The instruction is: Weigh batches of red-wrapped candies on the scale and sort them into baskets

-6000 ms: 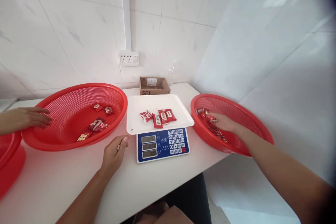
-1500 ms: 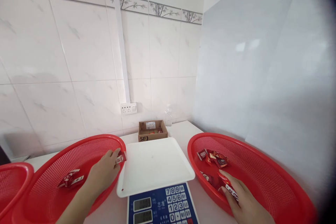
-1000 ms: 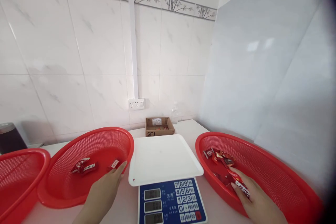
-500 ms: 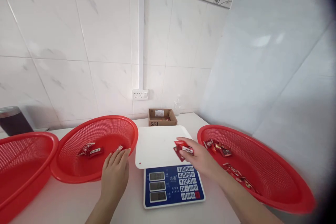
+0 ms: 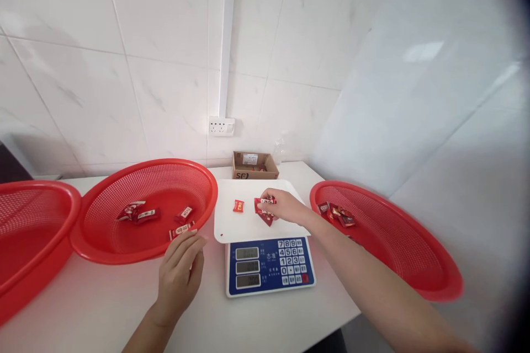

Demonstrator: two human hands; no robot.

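Over the white weighing pan (image 5: 232,226) of a digital scale (image 5: 271,267), my right hand (image 5: 285,207) is closed on a few small red snack packets (image 5: 265,206). A single red packet (image 5: 238,206) lies on the pan, left of that hand. My left hand (image 5: 181,265) is at the front right rim of the middle red basket (image 5: 144,256). Its fingers are bent but loose, and no object shows in it. Just beyond its fingertips, a red-and-white packet (image 5: 181,230) lies inside the basket, with several other packets (image 5: 141,213) farther left.
Another red basket (image 5: 414,265) with several packets (image 5: 342,215) stands right of the scale, partly behind my right forearm. A third red basket (image 5: 37,265) is at the far left. Behind the scale sits a small cardboard box (image 5: 255,165), near a wall socket (image 5: 221,126).
My right hand has moved left over the pan with its packets. A single packet now lies on the pan. My left hand has drawn back slightly from the packets in the basket. The view has tilted down.
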